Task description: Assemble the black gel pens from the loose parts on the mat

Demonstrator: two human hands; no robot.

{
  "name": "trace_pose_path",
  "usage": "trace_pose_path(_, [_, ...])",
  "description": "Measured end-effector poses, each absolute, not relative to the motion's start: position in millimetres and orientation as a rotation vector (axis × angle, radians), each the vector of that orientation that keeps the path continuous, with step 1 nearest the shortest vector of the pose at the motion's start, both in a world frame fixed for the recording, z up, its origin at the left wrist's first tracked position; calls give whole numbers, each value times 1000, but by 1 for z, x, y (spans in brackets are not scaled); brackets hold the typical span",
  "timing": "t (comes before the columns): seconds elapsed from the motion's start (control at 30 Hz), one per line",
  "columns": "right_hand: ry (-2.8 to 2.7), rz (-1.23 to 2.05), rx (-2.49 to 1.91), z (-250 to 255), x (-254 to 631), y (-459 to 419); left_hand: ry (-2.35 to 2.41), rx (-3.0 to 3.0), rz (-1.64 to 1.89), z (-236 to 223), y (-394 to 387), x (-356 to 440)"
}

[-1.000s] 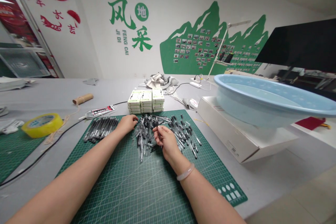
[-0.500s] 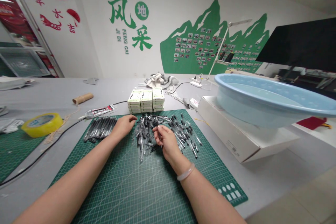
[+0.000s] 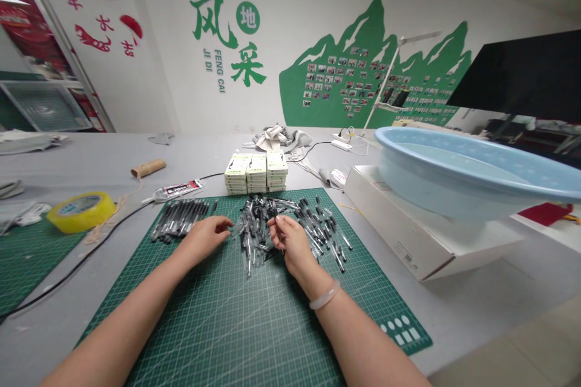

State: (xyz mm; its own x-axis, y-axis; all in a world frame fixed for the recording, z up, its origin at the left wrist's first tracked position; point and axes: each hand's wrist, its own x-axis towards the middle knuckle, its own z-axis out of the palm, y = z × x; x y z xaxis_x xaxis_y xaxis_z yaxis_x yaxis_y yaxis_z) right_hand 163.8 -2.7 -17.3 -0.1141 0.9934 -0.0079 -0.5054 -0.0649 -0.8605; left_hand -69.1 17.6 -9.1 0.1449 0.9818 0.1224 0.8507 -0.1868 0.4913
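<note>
My right hand [image 3: 293,243] pinches a dark, slim pen [image 3: 273,210] upright between thumb and fingertips; the fingers partly cover it. Around it lies a loose pile of clear pens with black caps [image 3: 249,239], with more pens [image 3: 323,227] scattered to the right. My left hand [image 3: 207,237] is just left of the pile, fingers slightly apart, and no pen shows in it. Beyond that hand is a neat row of black-capped pens [image 3: 179,217], and one pen [image 3: 213,207] lies at the row's right end. All of these rest on a green cutting mat [image 3: 236,326].
Stacked small white-and-green boxes [image 3: 256,174] stand behind the pile. On the right, a blue basin [image 3: 422,187] sits on a white carton [image 3: 408,236]. Yellow tape [image 3: 82,213], a cable [image 3: 104,237] and a plastic packet [image 3: 179,190] lie at left.
My left hand has drawn back toward me, uncovering the single pen at the row's right end. My right hand stays over the pile, with the pen's dark end now showing above its fingertips.
</note>
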Motion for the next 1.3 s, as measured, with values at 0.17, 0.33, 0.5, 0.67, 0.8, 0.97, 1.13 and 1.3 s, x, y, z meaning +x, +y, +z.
trace_pose_path(0.17, [-861,1527,-762,-18,164,-3,1755,2133,590,-12,13,-63])
trace_pose_path(0.33, [-857,1529,-762,-17,164,-3,1736,2045,570,-8,8,-55])
trace_pose_path(0.5, [-851,1527,-748,-15,164,-4,1674,1988,577,-8,5,-54])
trace_pose_path(0.67, [-862,1526,-757,-15,165,-4,1678,1948,580,-14,6,-57])
trace_pose_path(0.8, [-866,1526,-755,-14,165,-4,1733,2015,593,-12,5,-55])
trace_pose_path(0.97, [-870,1539,-744,-14,163,-4,1777,2216,634,-9,3,-51])
trace_pose_path(1.13, [-887,1536,-747,-14,163,-5,1793,2263,621,-12,5,-54])
trace_pose_path(1.3, [-880,1534,-749,-15,163,-5,1800,2200,629,-15,9,-60])
